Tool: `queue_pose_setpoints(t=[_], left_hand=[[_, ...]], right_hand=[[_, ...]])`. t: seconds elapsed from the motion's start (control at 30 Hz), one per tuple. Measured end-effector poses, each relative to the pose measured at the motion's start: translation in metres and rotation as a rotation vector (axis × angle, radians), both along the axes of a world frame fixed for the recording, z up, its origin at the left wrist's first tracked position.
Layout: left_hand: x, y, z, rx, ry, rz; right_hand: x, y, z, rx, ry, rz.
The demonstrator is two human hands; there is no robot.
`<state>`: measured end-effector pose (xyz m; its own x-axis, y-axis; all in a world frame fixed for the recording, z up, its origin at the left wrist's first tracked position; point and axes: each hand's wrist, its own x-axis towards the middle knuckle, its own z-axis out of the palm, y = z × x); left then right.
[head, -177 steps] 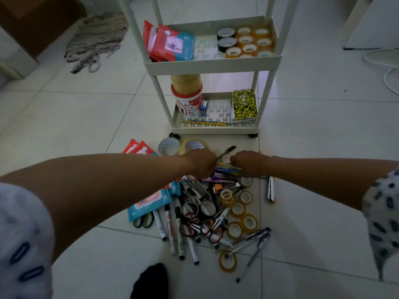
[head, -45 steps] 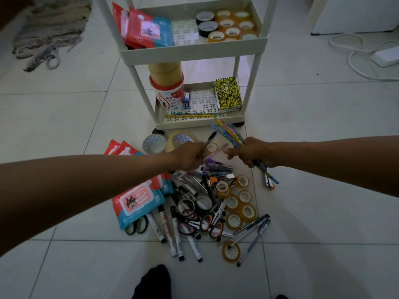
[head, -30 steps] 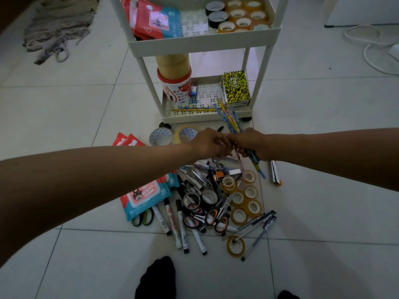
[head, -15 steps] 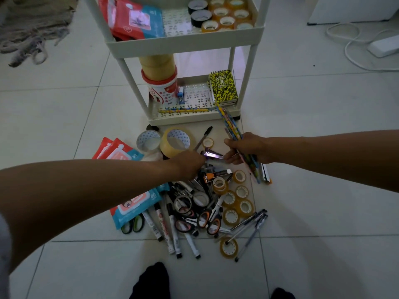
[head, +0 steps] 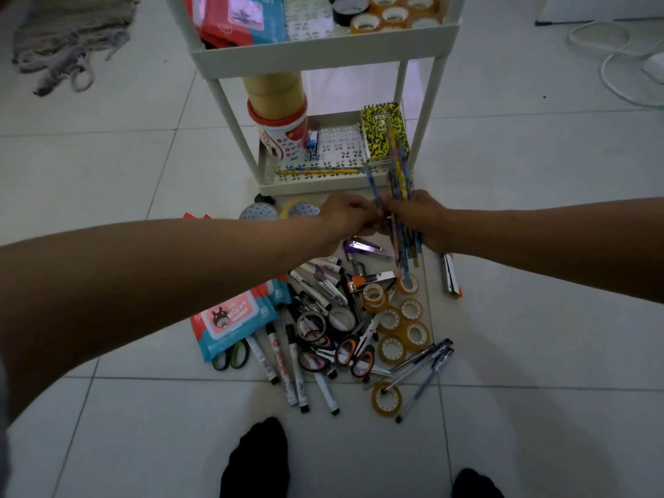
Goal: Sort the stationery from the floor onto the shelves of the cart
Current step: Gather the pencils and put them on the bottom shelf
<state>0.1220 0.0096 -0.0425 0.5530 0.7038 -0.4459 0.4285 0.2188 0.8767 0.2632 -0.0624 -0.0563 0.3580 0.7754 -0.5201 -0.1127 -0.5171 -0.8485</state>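
1. Bundle of pencils was held upright in the right hand, tips pointing far toward the cart, lower ends hanging below the fist over the floor pile.
2. Right hand fingers were closed around the bundle near its middle.
3. Left hand sat just left of the right hand, touching it; fingers were curled and pinched at the bundle's left edge. Could not tell whether it gripped one pencil or several.
4. Both hands were above the floor, between the cart's bottom shelf and the pile.
5. Bottom shelf carried loose pencils along its near edge, a yellow-black notebook at right, and a red-white tub at left with brown tape rolls stacked on it.
6. Upper shelf in view held wipe packs at left and tape rolls at right.
7. Floor pile near the person: small clear tape rolls at right, scissors in the middle, markers fanned toward the near side, pens at near right, a wipes pack at left.
8. A stapler lay apart, right of the pile.
9. Two larger tape rolls sat by the cart's wheel, partly hidden by the left forearm.
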Motion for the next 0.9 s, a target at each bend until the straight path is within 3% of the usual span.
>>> queue_pose_setpoints(t=[0.13,0.27,0.37,0.63,0.9], left_hand=[[-0.003,0.004,0.004,0.002,0.013,-0.009],[-0.018,0.01,0.002,0.065,0.114,-0.159],[-0.024,0.011,-0.002,0.048,0.179,-0.237],[-0.018,0.024,0.012,0.014,0.041,-0.124],[0.036,0.017,0.032,0.026,-0.167,-0.171]], right_hand=[[-0.006,0.002,0.002,0.044,0.066,0.024],[-0.01,-0.001,0.001,-0.033,-0.108,0.285],[-0.013,-0.003,0.001,-0.077,-0.167,0.339],[-0.001,0.0,0.001,-0.034,-0.292,0.092],[0.01,-0.001,-0.012,0.18,-0.331,-0.005]])
